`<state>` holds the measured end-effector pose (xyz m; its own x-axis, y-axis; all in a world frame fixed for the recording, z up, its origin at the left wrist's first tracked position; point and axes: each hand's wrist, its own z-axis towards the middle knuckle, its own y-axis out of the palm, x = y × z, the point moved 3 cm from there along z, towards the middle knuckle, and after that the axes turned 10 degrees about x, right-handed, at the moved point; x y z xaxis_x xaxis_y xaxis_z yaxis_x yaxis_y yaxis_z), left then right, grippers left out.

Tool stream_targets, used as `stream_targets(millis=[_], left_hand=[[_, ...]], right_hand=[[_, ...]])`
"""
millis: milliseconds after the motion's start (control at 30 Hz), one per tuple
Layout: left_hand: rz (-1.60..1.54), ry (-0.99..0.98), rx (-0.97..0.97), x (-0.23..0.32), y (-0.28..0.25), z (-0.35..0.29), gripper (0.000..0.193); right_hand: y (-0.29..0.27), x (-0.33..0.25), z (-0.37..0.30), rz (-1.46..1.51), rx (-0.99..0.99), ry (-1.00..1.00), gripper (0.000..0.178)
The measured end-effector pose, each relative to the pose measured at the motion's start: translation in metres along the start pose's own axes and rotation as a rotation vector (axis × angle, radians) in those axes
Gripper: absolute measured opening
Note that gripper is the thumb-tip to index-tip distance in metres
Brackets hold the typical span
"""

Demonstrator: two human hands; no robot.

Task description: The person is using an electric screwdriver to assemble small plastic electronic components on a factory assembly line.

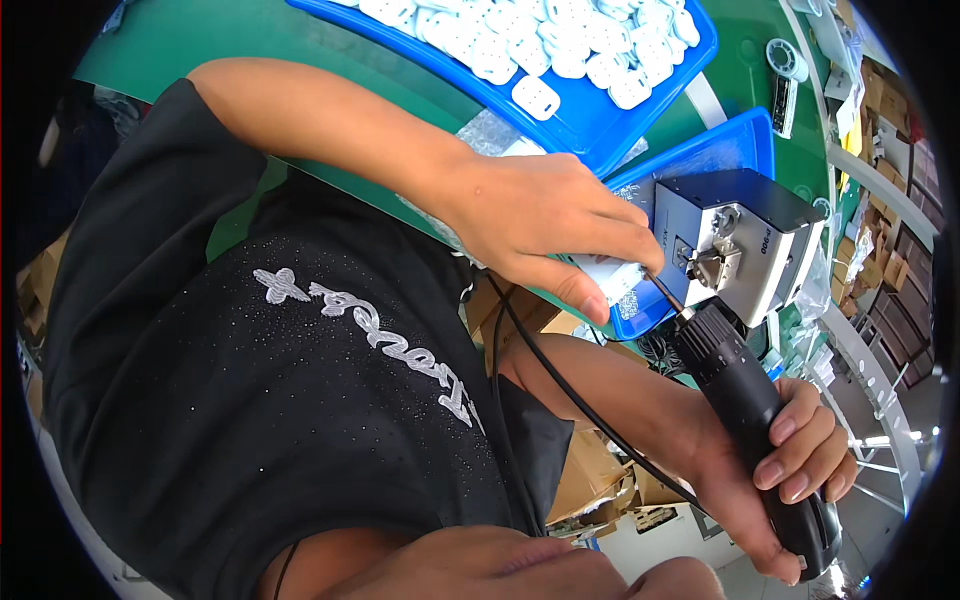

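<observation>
The small white plastic part (pixel 612 277) looks light, stiff and smooth, the sort of piece that can slip or twist if it is held loosely, so its flat sides are the sensible place to grip, with the face under the tool tip left bare. It sits over the edge of a blue tray (pixel 650 315), pinched by the left hand (pixel 545 222), whose thumb and fingers are curled down and pressed against it, covering its upper part. The black electric screwdriver (pixel 745 400) seems heavier and rigid, with a ribbed collar that gives good grip; the right hand (pixel 775 480) wraps its lower body, fingers closed around it. Its thin bit angles up to touch the part just beside the left fingertips. A black cable (pixel 560 380) trails away below.
</observation>
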<state>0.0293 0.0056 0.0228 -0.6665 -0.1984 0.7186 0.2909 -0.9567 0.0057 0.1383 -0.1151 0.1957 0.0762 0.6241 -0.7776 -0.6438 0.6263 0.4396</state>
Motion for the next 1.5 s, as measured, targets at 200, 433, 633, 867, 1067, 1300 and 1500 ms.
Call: stream_targets(millis=[200,433,633,867,1067,1300,1500], left_hand=[[-0.017,-0.015,-0.051,-0.001,0.002,0.004,0.051],[0.027,-0.035,-0.051,0.001,-0.002,0.001,0.052],[0.022,0.0,-0.015,-0.001,0.0,0.002,0.053],[0.023,0.001,-0.009,-0.001,0.0,0.001,0.052],[0.018,-0.006,-0.012,-0.001,0.0,0.001,0.052],[0.001,0.0,0.003,-0.002,0.001,0.001,0.053],[-0.003,0.008,0.023,-0.003,0.0,0.001,0.053]], right_hand=[[0.014,-0.015,0.001,-0.141,-0.022,-0.061,0.068],[0.009,-0.016,0.017,-0.108,-0.021,0.052,0.065],[-0.004,-0.001,0.04,-0.079,-0.042,0.153,0.063],[-0.008,0.004,0.047,-0.046,-0.052,0.207,0.062],[-0.004,0.013,0.046,-0.066,-0.075,0.246,0.063],[-0.007,0.005,0.047,-0.029,-0.087,0.242,0.061],[-0.009,0.011,0.055,-0.053,-0.123,0.229,0.059]])
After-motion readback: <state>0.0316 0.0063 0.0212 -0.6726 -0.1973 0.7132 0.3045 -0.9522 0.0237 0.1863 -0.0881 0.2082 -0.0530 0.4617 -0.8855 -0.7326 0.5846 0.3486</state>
